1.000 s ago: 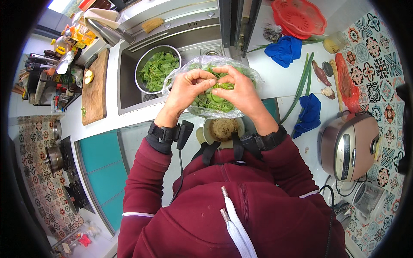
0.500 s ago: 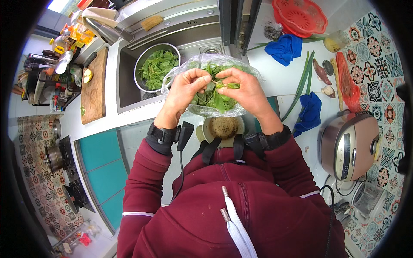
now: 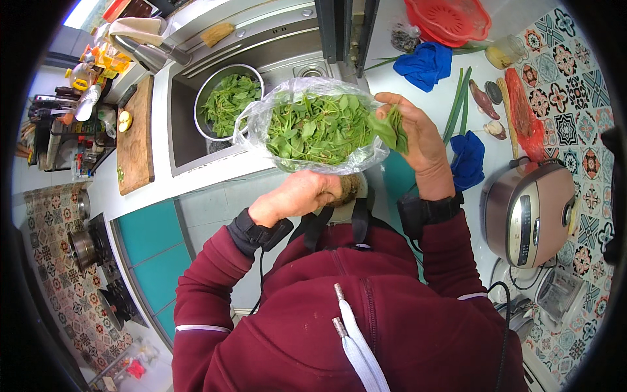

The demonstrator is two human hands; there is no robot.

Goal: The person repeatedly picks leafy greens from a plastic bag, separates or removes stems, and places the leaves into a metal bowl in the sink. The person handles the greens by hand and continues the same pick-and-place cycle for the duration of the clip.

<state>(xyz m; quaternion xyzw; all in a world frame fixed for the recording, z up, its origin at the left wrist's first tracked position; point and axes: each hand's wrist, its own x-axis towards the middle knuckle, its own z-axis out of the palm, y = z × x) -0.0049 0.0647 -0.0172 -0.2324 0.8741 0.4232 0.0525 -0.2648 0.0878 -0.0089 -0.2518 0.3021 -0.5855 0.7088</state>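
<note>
A clear plastic bag [image 3: 373,161] full of leafy greens [image 3: 320,127] lies open in front of me, by the sink's near edge. My right hand [image 3: 421,140] is at the bag's right side, fingers closed round a small bunch of green leaves [image 3: 390,129]. Just below the bag's near edge is my left hand [image 3: 302,198], its fingers curled together; whatever they may hold is hidden. Under that hand a round container [image 3: 361,185] with brown contents is partly covered. A round metal bowl [image 3: 199,104] with more leafy greens sits in the sink, left of the bag.
On the left counter lies a wooden cutting board [image 3: 137,147] with a cut fruit piece [image 3: 125,121]. The right counter holds blue cloths [image 3: 424,66], green onions [image 3: 459,108], a red basket [image 3: 450,23] and a rice cooker [image 3: 529,212]. A dark post [image 3: 349,32] rises behind the bag.
My hands were together over the bag and have parted. The left came down towards me below the bag; the right moved right and now holds leaves. The view shifted slightly.
</note>
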